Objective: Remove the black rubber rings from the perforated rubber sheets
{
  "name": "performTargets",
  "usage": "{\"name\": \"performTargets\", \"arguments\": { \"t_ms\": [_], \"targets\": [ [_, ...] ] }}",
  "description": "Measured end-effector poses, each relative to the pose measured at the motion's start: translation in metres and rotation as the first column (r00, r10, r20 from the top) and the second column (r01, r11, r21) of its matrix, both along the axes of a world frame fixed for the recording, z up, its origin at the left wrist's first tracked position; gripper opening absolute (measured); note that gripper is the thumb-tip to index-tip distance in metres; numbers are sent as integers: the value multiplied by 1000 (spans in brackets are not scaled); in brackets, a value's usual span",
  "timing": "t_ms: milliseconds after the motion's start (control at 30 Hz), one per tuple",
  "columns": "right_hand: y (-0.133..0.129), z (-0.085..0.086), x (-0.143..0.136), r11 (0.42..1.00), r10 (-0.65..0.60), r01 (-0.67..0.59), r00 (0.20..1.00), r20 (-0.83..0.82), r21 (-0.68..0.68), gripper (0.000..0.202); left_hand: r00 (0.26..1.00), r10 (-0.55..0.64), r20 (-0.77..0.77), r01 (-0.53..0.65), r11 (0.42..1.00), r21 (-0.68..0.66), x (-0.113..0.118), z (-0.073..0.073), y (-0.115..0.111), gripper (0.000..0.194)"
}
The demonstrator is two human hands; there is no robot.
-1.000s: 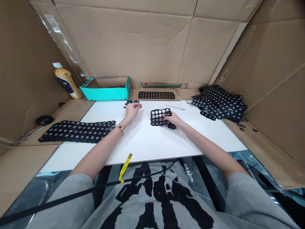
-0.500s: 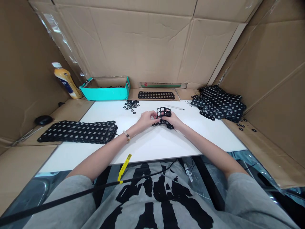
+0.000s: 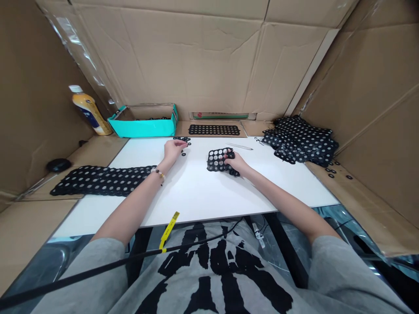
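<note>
Anything in the left hand is too small to tell; its forearm partly hides dotted sheets.

No word, brand or number was legible. A yellow tag, attached to a black cable, bore a small dark square code near its upper end and a line of tiny print along its length, too small to read. The bottle had a dark blue label with pale marks, blurred past reading. Through a slot in the cardboard, a printed strip showed a red mark at its left, a green band and faint dark characters, none of them readable. The shirt carried bold black shapes with no readable lettering.
</note>
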State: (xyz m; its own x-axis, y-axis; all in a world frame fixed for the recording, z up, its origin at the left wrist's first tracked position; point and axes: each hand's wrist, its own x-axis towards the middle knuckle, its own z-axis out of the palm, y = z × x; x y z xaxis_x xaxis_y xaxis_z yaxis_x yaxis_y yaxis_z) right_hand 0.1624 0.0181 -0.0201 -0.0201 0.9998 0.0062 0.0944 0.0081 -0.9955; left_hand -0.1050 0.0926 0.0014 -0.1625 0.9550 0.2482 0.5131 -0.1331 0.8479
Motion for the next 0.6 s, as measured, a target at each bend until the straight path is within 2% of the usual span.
{"name": "performTargets", "arguments": {
  "t_ms": [67,133,167,233,300,333,400,500,600],
  "targets": [
    [-1,3,1,1000,-1,1,1000,29,-20,23,986,113,-118,-111,993,31,-4,2,1,26],
    [-3,7,0,1000,8,-7,999,42,-27,23,968,120,-219,-107,992,71,0,5,-3,32],
    [-4,8,0,1000,15,-14,999,36,-26,23,966,53,-254,-36,997,74,5,7,-6,34],
    [-5,11,-1,999,28,-28,999,16,-21,24,930,-200,-308,214,977,11,17,11,-15,31],
    [-7,12,-2,999,45,-45,999,-9,-16,24,828,-461,-320,454,885,-101,31,13,-25,29],
    [-7,13,-3,999,51,-52,998,-24,-12,25,779,-545,-310,528,837,-145,37,13,-29,30],
    [-8,13,-4,998,66,-66,996,-63,2,28,736,-619,-273,593,785,-181,48,12,-37,33],
    [-10,15,-5,997,82,-81,990,-119,13,33,743,-656,-135,629,753,-195,57,6,-43,33],
    [-11,17,-5,995,95,-95,989,-116,6,33,744,-655,132,664,704,-251,55,3,-43,34]
  ]
}}
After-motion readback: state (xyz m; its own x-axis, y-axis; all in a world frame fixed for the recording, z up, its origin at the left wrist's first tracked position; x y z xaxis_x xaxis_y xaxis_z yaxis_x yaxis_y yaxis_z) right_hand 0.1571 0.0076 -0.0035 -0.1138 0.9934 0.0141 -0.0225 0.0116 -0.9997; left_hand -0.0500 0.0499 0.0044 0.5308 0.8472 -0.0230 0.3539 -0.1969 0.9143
